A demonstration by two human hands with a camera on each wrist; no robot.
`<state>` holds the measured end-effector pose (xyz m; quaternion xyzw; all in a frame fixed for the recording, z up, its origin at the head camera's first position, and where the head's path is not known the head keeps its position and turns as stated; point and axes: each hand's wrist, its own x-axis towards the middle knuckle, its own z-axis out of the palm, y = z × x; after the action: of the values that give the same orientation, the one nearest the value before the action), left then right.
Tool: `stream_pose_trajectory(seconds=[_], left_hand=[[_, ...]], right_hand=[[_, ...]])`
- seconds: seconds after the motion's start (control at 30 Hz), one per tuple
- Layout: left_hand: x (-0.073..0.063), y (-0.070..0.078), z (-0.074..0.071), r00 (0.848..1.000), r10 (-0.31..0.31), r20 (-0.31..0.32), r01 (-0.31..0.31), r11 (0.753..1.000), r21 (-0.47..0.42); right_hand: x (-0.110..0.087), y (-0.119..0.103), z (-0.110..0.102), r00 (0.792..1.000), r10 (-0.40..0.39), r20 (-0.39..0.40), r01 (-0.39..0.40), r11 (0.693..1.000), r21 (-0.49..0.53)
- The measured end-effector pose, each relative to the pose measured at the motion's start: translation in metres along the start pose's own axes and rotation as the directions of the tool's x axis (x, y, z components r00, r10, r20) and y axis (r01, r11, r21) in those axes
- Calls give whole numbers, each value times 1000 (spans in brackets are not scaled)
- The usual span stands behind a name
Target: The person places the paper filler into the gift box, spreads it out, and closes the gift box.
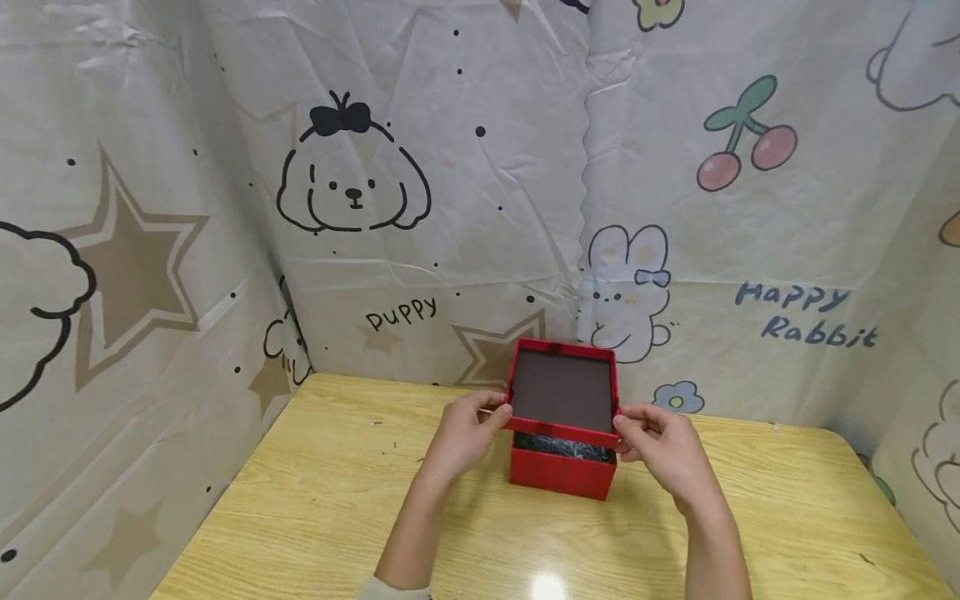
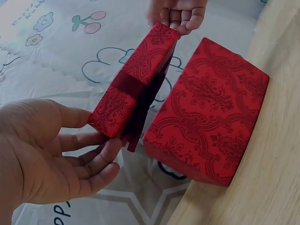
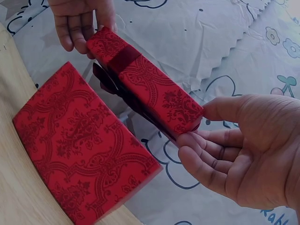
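A red box lid (image 1: 562,390) is held between both hands, its dark inner face turned up toward the head camera. My left hand (image 1: 467,432) pinches the lid's left edge between thumb and fingers. At the opposite edge, the thumb and fingers of my right hand (image 1: 663,446) grip it. Below the lid stands a red patterned box (image 1: 562,472) on the table, partly covered by it, with dark shredded filling (image 1: 566,447) showing inside. The left wrist view shows a dark red ribbon (image 2: 128,84) around the lid; its bow (image 3: 105,78) hangs on the side facing the box.
The light wooden table (image 1: 315,500) carries the box near its back edge. Behind it hangs a pale printed cloth (image 1: 495,208) with cartoon animals, stars and cherries, which also covers the left and right sides.
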<state>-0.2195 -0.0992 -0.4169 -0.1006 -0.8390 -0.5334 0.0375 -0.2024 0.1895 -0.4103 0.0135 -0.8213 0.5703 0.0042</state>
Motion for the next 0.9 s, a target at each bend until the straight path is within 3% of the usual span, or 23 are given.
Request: stream_pose_trajectory(seconds=[0.53,0.7,0.9], left_hand=[[2,-1,4,997,72,-29,-71,997,43],[3,-1,6,996,94,-12,-93,994,49],[2,0,6,995,104,-9,-103,994,34]], right_hand=[[-1,2,0,997,-74,-31,73,997,-34],[-1,1,0,992,-127,-21,126,990,-66],[-2,0,-2,990,-138,-31,135,987,-90]])
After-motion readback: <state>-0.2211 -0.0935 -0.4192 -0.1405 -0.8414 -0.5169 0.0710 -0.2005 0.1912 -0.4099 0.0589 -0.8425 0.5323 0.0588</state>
